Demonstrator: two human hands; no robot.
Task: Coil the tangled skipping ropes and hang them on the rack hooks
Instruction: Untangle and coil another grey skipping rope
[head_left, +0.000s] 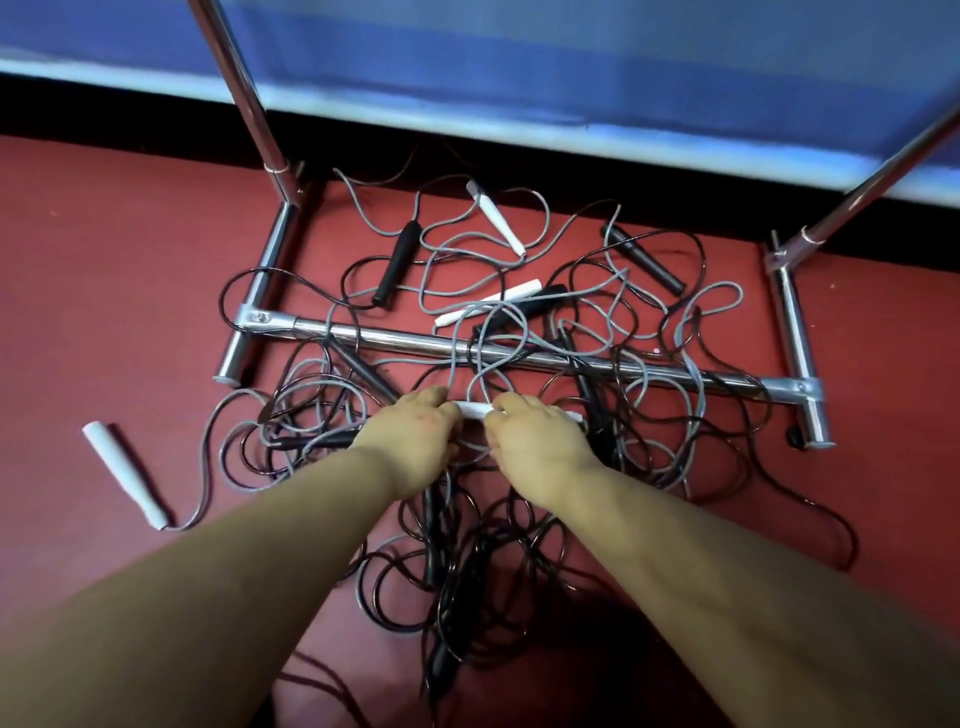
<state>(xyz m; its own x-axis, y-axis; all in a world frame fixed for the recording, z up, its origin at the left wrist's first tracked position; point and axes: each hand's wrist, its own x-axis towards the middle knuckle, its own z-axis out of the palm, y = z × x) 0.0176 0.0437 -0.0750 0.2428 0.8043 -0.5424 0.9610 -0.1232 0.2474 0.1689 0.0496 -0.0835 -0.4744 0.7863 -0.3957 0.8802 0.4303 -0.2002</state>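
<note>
A tangle of skipping ropes (519, 467) lies spread on the red floor (104, 312), grey cords and black cords looped through one another, under and across the chrome base of a rack (395, 340). Near the middle of the heap, a white handle (474, 410) lies crosswise, and both hands grasp it. The left hand (415, 436) has its fingers curled round the handle's left end; the right hand (535, 441) curls over its right part, with the handle's far tip showing just past the knuckles. A grey cord loops up from between the two hands and crosses over the rack's low crossbar (571, 361).

Beyond the crossbar lie more handles: two white ones, one near the back (496, 218) and one (488, 304) close to the bar, and black ones to the left (397, 262) and right (644, 260). Another black handle (519, 312) lies touching the nearer white one. A separate white handle (124, 475) rests on the floor well to the left of the heap, its grey cord curving back toward the tangle.

The rack's two chrome uprights (244, 88) rise from side feet at left and right. Behind them runs a blue panel (571, 62) with a pale lower edge above a dark strip.
</note>
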